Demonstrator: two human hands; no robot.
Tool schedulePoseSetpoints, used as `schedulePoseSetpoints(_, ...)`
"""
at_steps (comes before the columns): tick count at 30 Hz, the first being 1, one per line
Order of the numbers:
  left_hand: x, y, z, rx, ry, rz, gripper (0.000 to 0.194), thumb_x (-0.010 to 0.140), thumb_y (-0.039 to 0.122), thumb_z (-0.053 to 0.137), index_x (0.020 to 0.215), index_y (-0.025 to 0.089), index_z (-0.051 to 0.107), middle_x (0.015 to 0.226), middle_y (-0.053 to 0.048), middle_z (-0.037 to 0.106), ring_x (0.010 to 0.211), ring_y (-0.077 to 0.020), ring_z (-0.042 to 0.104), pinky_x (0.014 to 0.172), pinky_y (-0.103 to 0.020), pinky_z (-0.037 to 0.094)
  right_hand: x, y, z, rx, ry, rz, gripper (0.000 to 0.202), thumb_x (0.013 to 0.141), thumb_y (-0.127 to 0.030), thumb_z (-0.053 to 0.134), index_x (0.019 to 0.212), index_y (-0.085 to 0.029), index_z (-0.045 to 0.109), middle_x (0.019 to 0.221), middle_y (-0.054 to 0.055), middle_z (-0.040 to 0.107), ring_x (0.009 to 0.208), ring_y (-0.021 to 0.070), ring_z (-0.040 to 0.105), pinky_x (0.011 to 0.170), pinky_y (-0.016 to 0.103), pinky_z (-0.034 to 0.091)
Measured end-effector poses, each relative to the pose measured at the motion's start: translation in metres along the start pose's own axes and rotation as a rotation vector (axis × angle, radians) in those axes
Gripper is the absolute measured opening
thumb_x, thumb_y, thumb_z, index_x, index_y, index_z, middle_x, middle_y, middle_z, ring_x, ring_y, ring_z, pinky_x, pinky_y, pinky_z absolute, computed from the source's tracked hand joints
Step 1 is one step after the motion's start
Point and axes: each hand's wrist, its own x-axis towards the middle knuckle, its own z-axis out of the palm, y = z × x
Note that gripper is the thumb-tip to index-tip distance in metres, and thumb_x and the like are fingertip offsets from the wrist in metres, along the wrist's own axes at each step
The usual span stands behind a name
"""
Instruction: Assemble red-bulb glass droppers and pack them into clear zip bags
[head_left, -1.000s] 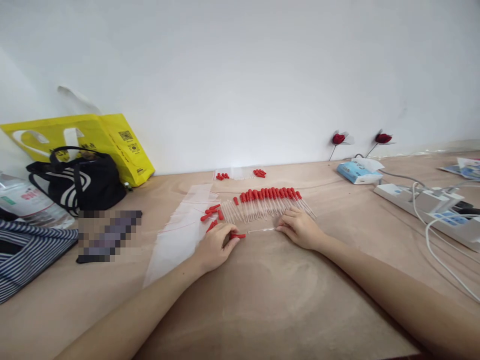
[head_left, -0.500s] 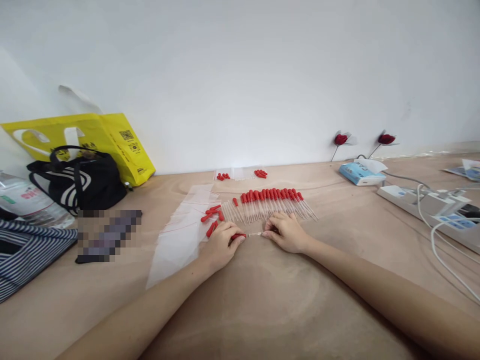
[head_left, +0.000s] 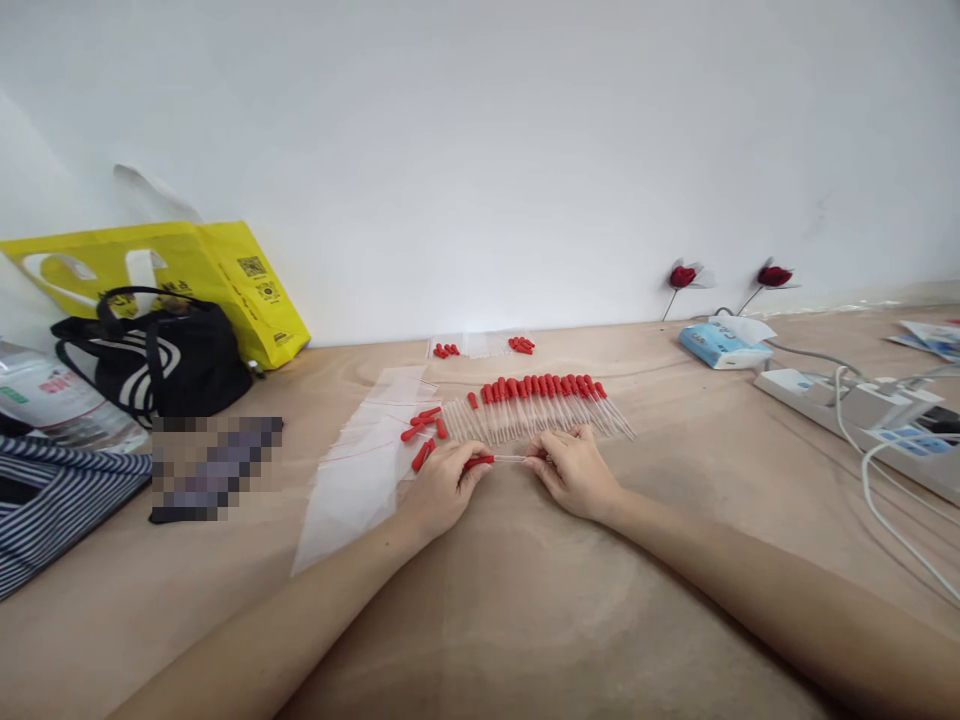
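A fan of clear plastic bags point(head_left: 360, 470) lies flat on the tabletop point(head_left: 525, 600), its length running from the near left toward the wall. Just right of it are loose red bulbs point(head_left: 440, 430), pointing in mixed directions.

In front of these, near the middle, a red bulb point(head_left: 480, 461) lies crosswise, its long axis almost level from left to right; its exposed end points right, and the other is hidden in the left hand point(head_left: 448, 487). That hand comes in on a forearm slanting up from the lower left, back upward, its fingers gripping the bulb from above and the thumb on the near side.

A clear tube point(head_left: 510, 458) continues the same line rightward, its left end meeting the bulb; how far it sits inside cannot be told. The tube's right end disappears into the right hand point(head_left: 574, 470), whose forearm slants up from the lower right. Its thumb and index finger pinch the tube, the others bent behind.

Beyond the hands, a row of red-topped droppers point(head_left: 541, 392) has bulbs toward the wall and tips toward the person, the rightmost slanting right.
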Motion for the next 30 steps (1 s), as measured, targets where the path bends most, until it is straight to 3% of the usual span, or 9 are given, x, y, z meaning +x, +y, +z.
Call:
schedulePoseSetpoints(8,0.0016,0.0016,0.0002,-0.047,0.03,0.01,0.016,0.082,0.022,0.047,0.088,0.019,0.061,0.081,-0.002,0.066,0.075,-0.016,0.06,0.069,-0.028,0.045,-0.0018,0.0006,0.003,0.064,0.004,-0.178,0.017,0.087,-0.024,0.04,0.088,-0.018,0.056,0.083,0.001,0.065,0.069,0.011,0.054,0.072,0.029,0.022)
schedulePoseSetpoints(19,0.0004,0.0003,0.0053,0.008,0.126,0.21,0.015,0.083,0.024,0.047,0.083,0.017,0.059,0.077,-0.002,0.066,0.072,-0.0142,0.059,0.068,-0.027,0.044,-0.0034,0.0071,0.0062,0.042,0.092,-0.335,0.015,0.084,-0.02,0.043,0.083,-0.018,0.058,0.065,-0.001,0.06,0.058,0.0097,0.048,0.072,0.031,0.022)
schedulePoseSetpoints(30,0.001,0.0031,0.0041,-0.021,0.082,0.301,0.013,0.084,0.021,0.046,0.081,0.017,0.058,0.075,-0.002,0.065,0.072,-0.0143,0.058,0.068,-0.028,0.042,-0.0032,0.008,0.0011,-0.093,0.189,-0.475,0.021,0.081,-0.012,0.038,0.078,-0.017,0.058,0.059,-0.002,0.055,0.052,0.0084,0.041,0.071,0.031,0.022)
